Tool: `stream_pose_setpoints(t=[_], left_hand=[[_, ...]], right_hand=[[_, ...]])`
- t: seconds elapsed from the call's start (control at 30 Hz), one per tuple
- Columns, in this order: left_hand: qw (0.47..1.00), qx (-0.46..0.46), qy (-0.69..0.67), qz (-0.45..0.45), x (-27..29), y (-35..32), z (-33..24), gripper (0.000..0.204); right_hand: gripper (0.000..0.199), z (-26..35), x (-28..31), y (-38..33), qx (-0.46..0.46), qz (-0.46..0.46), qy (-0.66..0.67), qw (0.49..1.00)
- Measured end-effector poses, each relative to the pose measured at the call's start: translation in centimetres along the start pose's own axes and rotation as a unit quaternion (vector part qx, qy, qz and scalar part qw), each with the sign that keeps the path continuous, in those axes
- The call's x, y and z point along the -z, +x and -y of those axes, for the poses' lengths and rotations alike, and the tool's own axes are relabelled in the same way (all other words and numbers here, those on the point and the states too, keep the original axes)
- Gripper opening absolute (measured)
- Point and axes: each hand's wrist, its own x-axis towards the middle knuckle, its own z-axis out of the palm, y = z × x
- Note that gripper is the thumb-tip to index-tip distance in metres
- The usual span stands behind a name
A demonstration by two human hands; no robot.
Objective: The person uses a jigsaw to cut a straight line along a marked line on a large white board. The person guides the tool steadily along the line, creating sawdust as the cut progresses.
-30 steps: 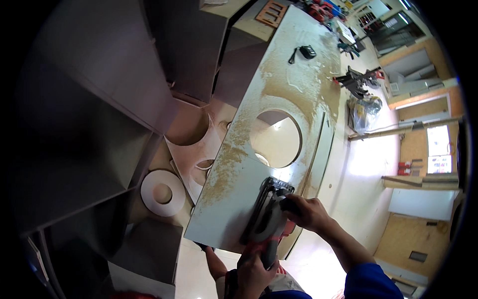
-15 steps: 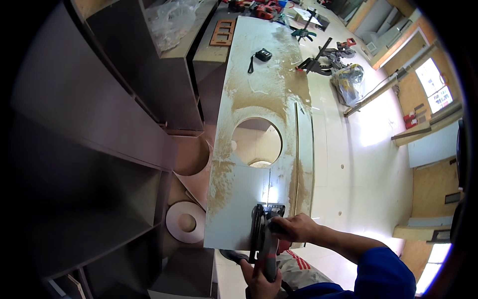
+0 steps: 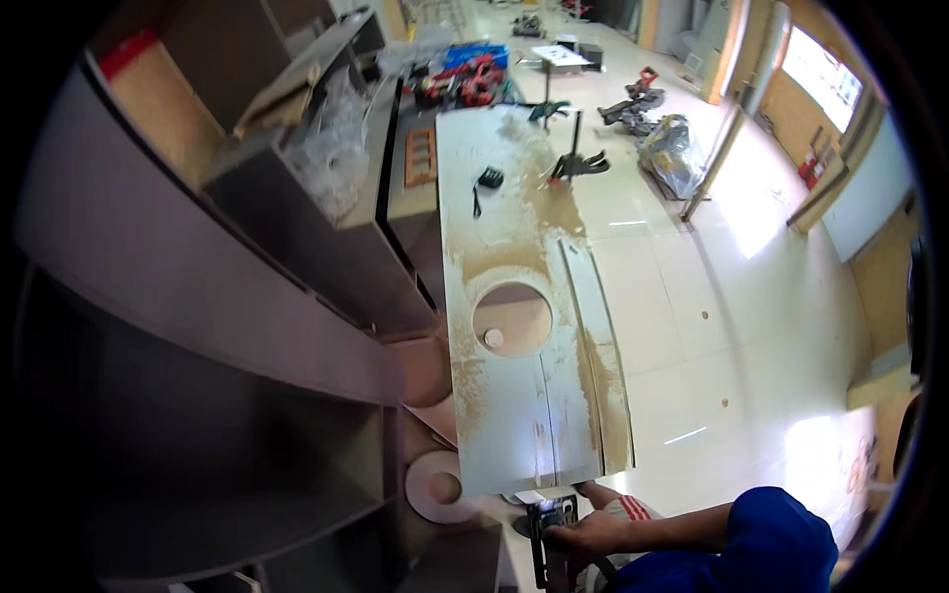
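My right hand (image 3: 591, 535) is closed round the front of a handheld power saw (image 3: 546, 544) with a black base plate. The saw is just off the near edge of a long white board (image 3: 499, 405), apart from it. My left hand cannot be made out; the saw's rear runs down to the lower edge of the picture. A round hole (image 3: 514, 318) goes through the board, and brown dust lies around it. From near the hole a thin straight cut (image 3: 549, 425) reaches the board's near edge. A loose-looking narrow strip (image 3: 596, 346) lies along the right side.
A black tape measure (image 3: 489, 179) lies on the board. Clamps (image 3: 578, 165) stand at its far right edge. Red power tools (image 3: 470, 84) and an orange template (image 3: 420, 158) are farther back. Dark cabinets (image 3: 326, 247) line the left. A white ring (image 3: 435, 486) lies below the board.
The saw has come toward me, off the board's near edge, and the cut now shows up to that edge. My left hand has passed from sight. The view has shifted, showing more of the far room.
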Motion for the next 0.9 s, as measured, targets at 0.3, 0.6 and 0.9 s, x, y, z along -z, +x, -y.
stream_pose_setpoints(t=[0.3, 0.6, 0.9], left_hand=[[0.979, -0.176, -0.104, -0.016, 9.2, -3.4, 6.1, 0.052], [0.958, -0.235, -0.026, -0.165, 16.1, -2.0, 9.0, 0.041], [0.954, -0.126, -0.052, -0.266, 19.9, 8.1, 19.2, 0.026]], right_hand=[[0.059, 13.4, -0.8, 3.2, 0.06, -0.077, -0.038, 0.995], [0.074, 11.2, -3.0, 3.2, 0.082, -0.24, 0.103, 0.962], [0.071, -17.1, -15.5, -13.1, -0.434, 0.012, 0.199, 0.878]])
